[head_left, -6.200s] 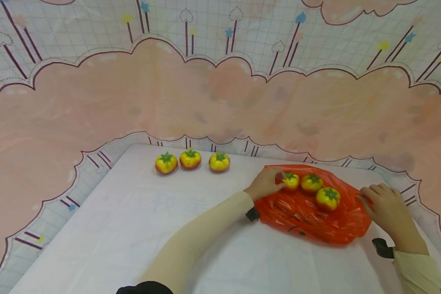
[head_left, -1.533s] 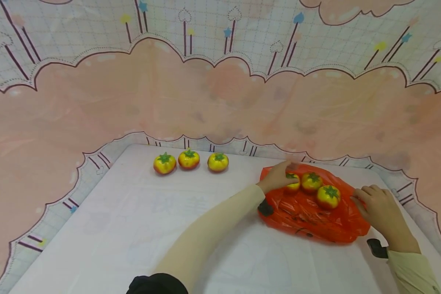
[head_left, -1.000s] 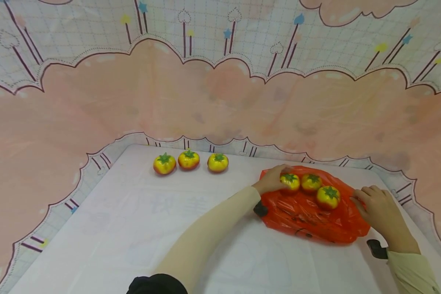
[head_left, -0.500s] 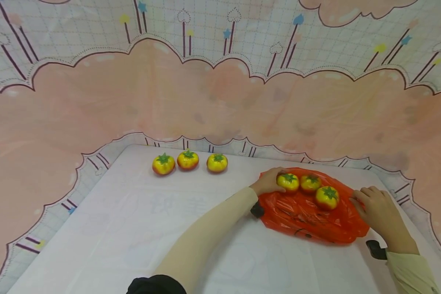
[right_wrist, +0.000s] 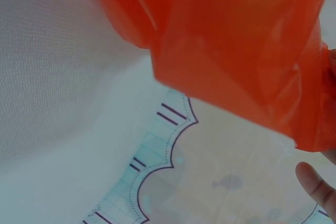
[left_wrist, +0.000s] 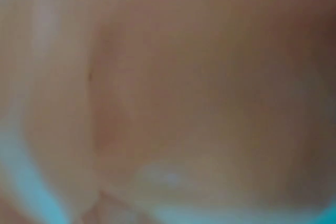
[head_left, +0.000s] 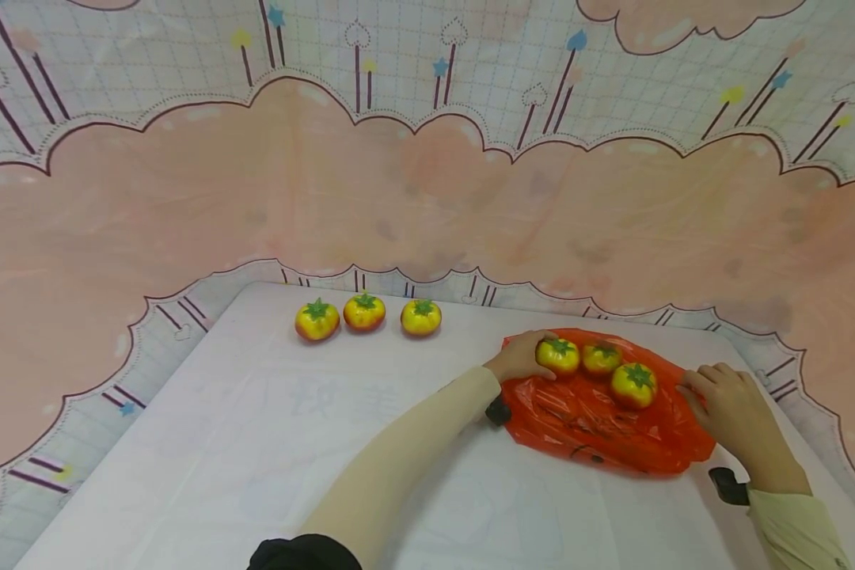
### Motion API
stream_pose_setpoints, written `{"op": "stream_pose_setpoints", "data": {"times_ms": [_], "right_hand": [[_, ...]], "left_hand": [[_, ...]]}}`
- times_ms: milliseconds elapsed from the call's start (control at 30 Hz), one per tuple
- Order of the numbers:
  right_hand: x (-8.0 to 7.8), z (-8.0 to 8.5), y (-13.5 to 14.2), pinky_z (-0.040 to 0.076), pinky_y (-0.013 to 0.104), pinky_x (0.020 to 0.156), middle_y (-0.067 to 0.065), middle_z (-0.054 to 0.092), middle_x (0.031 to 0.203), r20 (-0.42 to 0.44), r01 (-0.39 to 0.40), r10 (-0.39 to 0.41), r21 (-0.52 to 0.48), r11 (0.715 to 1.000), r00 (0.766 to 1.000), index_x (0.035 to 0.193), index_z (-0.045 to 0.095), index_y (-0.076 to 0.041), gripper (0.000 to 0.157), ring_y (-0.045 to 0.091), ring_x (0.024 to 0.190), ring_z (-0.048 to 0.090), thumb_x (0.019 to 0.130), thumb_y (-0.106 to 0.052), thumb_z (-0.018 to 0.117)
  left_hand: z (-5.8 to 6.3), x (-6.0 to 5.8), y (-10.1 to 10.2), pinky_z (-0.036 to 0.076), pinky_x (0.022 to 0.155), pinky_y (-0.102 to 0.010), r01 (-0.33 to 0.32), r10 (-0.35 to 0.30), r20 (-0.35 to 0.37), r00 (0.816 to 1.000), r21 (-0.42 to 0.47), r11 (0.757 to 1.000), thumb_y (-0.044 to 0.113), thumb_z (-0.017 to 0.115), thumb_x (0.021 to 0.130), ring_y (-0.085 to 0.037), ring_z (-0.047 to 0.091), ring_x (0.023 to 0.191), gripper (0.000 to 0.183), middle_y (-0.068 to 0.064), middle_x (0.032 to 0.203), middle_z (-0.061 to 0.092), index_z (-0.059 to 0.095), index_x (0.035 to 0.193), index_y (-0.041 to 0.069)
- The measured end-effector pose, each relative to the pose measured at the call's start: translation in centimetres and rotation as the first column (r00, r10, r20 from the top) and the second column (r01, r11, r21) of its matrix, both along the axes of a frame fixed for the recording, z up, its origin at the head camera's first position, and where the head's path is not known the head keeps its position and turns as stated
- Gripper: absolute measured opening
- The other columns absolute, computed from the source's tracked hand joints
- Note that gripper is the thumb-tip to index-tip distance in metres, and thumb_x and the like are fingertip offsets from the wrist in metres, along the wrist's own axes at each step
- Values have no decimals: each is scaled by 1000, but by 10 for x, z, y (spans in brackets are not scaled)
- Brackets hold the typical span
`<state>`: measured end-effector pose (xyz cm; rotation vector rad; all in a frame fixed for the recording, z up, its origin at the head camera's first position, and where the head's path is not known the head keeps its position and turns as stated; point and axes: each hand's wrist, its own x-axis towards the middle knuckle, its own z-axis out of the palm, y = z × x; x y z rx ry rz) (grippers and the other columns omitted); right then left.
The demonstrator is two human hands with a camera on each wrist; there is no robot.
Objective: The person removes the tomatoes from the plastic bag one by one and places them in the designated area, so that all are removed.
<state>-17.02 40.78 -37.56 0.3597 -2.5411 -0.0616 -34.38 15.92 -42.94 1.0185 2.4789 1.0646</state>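
Note:
In the head view a red plastic bag (head_left: 598, 427) lies spread out at the right, with three yellow-red tomato-like fruits with green star-shaped tops grouped on it. My left hand (head_left: 518, 356) reaches over the bag's left end; its thumb and fingers curl round the leftmost tomato (head_left: 559, 357). Beside that one are a middle tomato (head_left: 602, 358) and a nearer tomato (head_left: 634, 385). My right hand (head_left: 734, 412) pinches the bag's right edge. In the right wrist view, the bag (right_wrist: 226, 40) hangs in folds from the fingers at right, thumb (right_wrist: 314, 182) visible. The left wrist view is blurred.
Toward the back left of the white table (head_left: 256, 443) stand three similar fruits: a left tomato (head_left: 317, 320), a centre tomato (head_left: 364, 312) and a right tomato (head_left: 421, 317). Behind the table hangs a peach cloud-patterned cloth (head_left: 399, 198).
My left hand reached further over the leftmost tomato, then drew back left, uncovering more of it. The right hand stays at the bag's edge. The three back-left tomatoes have not moved.

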Motion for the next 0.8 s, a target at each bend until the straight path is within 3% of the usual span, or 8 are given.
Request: {"op": "stream_pose_setpoints", "data": {"times_ms": [400,800], "right_hand": [[1,1,-1,45,51,65,12,61,72,10,10,-10,1,1000,1000,80,64,-1,22,33,74,53,64,-2,79],[1,1,0,45,51,64,12,61,71,9,2,-2,-1,1000,1000,81,65,-1,22,33,74,53,64,-2,79]], "left_hand": [[-3,-1,-2,35,111,-25,23,-23,22,1000,0,1000,27,75,80,-15,47,128,64,-1,139,51,47,136,17],[-4,0,-1,38,108,-24,-13,14,27,1000,-42,999,30,76,79,-15,51,122,65,-2,134,55,48,134,12]]}}
